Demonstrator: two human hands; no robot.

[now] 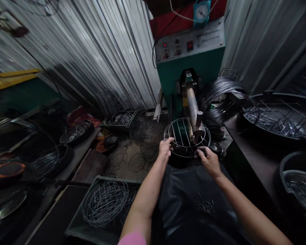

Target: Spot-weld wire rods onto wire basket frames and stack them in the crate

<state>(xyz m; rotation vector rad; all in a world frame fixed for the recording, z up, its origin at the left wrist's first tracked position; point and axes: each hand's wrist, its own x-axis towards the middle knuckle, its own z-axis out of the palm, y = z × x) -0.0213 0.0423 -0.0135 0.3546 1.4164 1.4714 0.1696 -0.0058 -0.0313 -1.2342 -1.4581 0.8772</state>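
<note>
A round wire rack (179,136) with parallel cross wires sits at the end of a spot welder's arm (193,103). My left hand (166,147) is closed on the rack's left rim. At the near right rim, my right hand (208,160) is pinched just below the welder's tip; what lies between its fingertips is too small to make out. The tip meets or nearly meets the rack's near right side. Several small bent wire pieces (206,205) lie on the black apron (185,185) over my lap.
The green welding machine (165,78) stands ahead. A wire coil (219,98) and a black pan of metal pieces (275,124) are at right. At left, a bin (75,217) holds a pile of wire racks (105,202). Wire rings (137,162) lie on the floor.
</note>
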